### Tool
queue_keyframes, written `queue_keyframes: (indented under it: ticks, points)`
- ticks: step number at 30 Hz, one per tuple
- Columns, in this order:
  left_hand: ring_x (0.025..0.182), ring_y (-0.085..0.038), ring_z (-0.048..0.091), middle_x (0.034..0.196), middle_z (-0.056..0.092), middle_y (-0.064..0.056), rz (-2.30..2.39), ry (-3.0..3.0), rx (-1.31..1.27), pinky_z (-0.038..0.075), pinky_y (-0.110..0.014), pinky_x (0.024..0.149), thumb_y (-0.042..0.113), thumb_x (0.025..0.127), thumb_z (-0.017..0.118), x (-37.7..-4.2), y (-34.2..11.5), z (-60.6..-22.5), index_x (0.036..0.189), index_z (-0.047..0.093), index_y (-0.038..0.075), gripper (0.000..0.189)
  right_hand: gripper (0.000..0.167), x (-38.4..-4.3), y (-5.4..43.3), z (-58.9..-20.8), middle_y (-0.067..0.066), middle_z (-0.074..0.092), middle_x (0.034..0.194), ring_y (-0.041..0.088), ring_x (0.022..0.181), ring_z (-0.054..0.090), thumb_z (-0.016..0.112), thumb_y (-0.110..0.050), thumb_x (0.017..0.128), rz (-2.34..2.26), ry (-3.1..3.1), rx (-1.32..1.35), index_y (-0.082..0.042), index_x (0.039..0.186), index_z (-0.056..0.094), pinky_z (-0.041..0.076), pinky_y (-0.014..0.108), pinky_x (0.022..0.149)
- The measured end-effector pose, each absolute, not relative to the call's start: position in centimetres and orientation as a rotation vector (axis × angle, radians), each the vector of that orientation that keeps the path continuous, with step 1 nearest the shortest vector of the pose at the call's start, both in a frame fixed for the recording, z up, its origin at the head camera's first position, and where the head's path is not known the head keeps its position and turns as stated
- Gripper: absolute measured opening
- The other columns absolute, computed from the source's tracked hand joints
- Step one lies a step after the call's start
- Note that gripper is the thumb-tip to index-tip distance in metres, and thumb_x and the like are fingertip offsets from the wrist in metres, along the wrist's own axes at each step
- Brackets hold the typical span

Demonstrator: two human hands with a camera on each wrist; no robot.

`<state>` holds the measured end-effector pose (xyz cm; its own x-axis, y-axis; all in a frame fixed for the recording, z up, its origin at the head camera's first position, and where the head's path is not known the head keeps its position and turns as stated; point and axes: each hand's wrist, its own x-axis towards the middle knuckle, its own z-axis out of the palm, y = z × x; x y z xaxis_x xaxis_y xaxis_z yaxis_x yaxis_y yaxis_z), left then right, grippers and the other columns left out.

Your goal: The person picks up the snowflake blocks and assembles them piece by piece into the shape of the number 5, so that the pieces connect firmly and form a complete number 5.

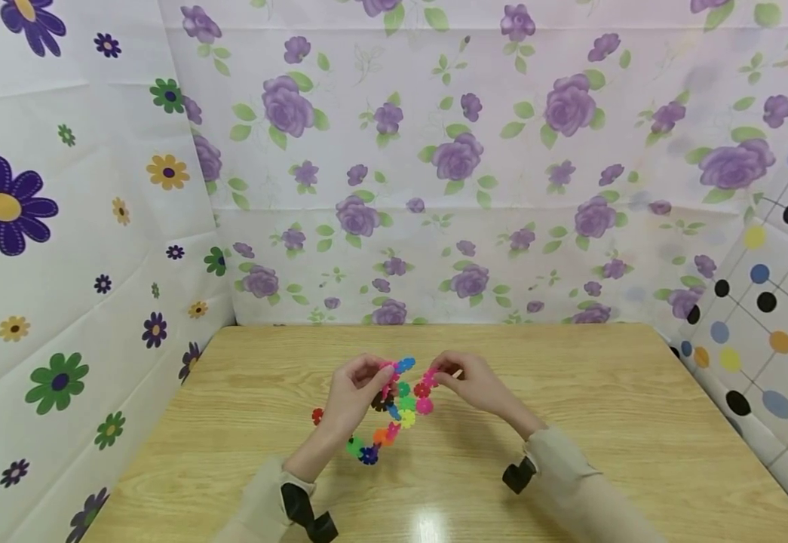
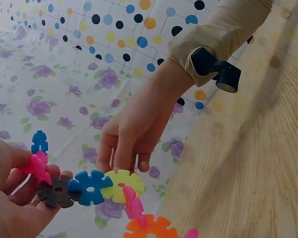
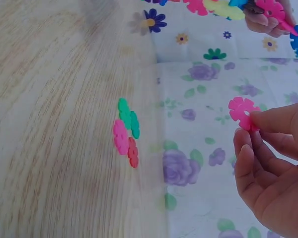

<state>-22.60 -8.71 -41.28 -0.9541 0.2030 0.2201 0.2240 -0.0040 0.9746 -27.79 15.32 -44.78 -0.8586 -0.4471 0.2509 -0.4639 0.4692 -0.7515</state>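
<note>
Notched, flower-shaped plastic discs are slotted together into a colourful chain. My left hand (image 1: 353, 388) grips this chain near one end, fingers about a pink disc (image 2: 39, 168) and a black disc (image 2: 59, 192). A blue disc (image 2: 39, 143) sticks up past the pink one. From the black disc the chain runs through another blue disc (image 2: 85, 194), a yellow disc (image 2: 120, 193) and an orange disc (image 2: 151, 229). My right hand (image 1: 475, 383) pinches a single pink disc (image 3: 241, 113) between thumb and finger, apart from the chain.
On the wooden table (image 1: 570, 377) lie several loose discs, among them a green disc (image 3: 124, 114), a pink disc (image 3: 120, 137) and a red disc (image 3: 133, 152). A red disc (image 1: 317, 415) shows left of my left wrist. Patterned cloths (image 1: 394, 151) surround the table.
</note>
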Motion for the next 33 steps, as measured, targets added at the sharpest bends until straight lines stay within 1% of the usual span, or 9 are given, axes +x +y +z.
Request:
queue_keyframes:
  ticks: [5,11,14,18,21,24,27,30,33]
  points:
    - [0.074,-0.016,0.068,0.089,0.067,-0.020,-2.142,-2.242,-0.449,0.057,-0.025,0.070,0.022,0.094,0.065,-22.6,-8.6,-41.3,0.101,0.065,0.001,0.023,0.009,-27.3,15.8,-44.6,0.000,0.068,0.092,0.019,0.083,0.063,0.060,-0.020,0.096,1.398,-2.639,0.833,-0.019,0.103,0.066,0.053,0.026,0.064]
    - [0.075,-0.015,0.069,0.091,0.068,-0.019,-2.138,-2.252,-0.439,0.057,-0.025,0.071,0.021,0.094,0.064,-22.5,-8.6,-41.2,0.102,0.066,0.001,0.022,0.009,-26.6,16.1,-44.6,0.002,0.067,0.090,0.012,0.076,0.064,0.058,-0.011,0.097,1.444,-2.550,0.895,-0.014,0.103,0.064,0.058,0.036,0.062]
    - [0.075,-0.013,0.068,0.092,0.068,-0.020,-2.105,-2.262,-0.440,0.056,-0.023,0.070,0.022,0.094,0.064,-22.4,-8.5,-41.1,0.101,0.066,0.002,0.021,0.009,-26.3,16.2,-44.3,0.003,0.067,0.089,0.008,0.074,0.063,0.057,-0.012,0.097,1.446,-2.518,0.914,-0.012,0.104,0.064,0.058,0.037,0.060]
    - [0.074,-0.012,0.066,0.091,0.068,-0.020,-2.073,-2.267,-0.472,0.054,-0.022,0.068,0.021,0.093,0.065,-22.3,-8.5,-41.1,0.100,0.067,0.002,0.020,0.010,-25.8,16.3,-43.9,0.004,0.067,0.088,0.007,0.073,0.062,0.057,-0.015,0.098,1.451,-2.492,0.923,-0.012,0.104,0.064,0.058,0.035,0.059]
    - [0.074,-0.013,0.065,0.092,0.067,-0.024,-2.071,-2.264,-0.525,0.054,-0.021,0.068,0.021,0.093,0.065,-22.3,-8.4,-41.1,0.100,0.067,0.001,0.021,0.010,-25.4,16.4,-43.5,0.004,0.067,0.088,0.007,0.072,0.061,0.058,-0.016,0.098,1.456,-2.485,0.926,-0.013,0.104,0.064,0.057,0.031,0.059]
    - [0.073,-0.012,0.065,0.091,0.066,-0.025,-2.052,-2.268,-0.574,0.054,-0.021,0.067,0.020,0.094,0.064,-22.2,-8.4,-41.2,0.100,0.066,0.001,0.020,0.010,-25.2,16.5,-43.3,0.004,0.067,0.087,0.007,0.072,0.061,0.058,-0.016,0.098,1.452,-2.472,0.933,-0.013,0.104,0.065,0.057,0.031,0.058]
    - [0.073,-0.010,0.063,0.092,0.067,-0.023,-2.015,-2.281,-0.595,0.053,-0.020,0.067,0.019,0.094,0.064,-22.1,-8.4,-41.2,0.099,0.067,0.001,0.019,0.010,-24.9,16.6,-43.1,0.003,0.068,0.088,0.007,0.072,0.062,0.058,-0.017,0.098,1.445,-2.466,0.929,-0.015,0.104,0.065,0.057,0.034,0.059]
    - [0.075,-0.010,0.063,0.092,0.067,-0.020,-1.966,-2.297,-0.595,0.053,-0.020,0.070,0.020,0.093,0.065,-22.0,-8.3,-41.2,0.099,0.068,0.003,0.018,0.010,-24.7,16.6,-43.0,0.002,0.069,0.090,0.006,0.072,0.062,0.058,-0.015,0.098,1.432,-2.466,0.915,-0.015,0.105,0.064,0.056,0.032,0.059]
    - [0.079,-0.013,0.064,0.092,0.068,-0.017,-1.926,-2.316,-0.598,0.055,-0.021,0.074,0.021,0.093,0.065,-21.9,-8.2,-41.2,0.099,0.069,0.005,0.017,0.011,-24.2,16.6,-42.6,0.008,0.070,0.092,0.005,0.072,0.061,0.057,-0.010,0.097,1.439,-2.464,0.910,-0.011,0.105,0.064,0.055,0.028,0.059]
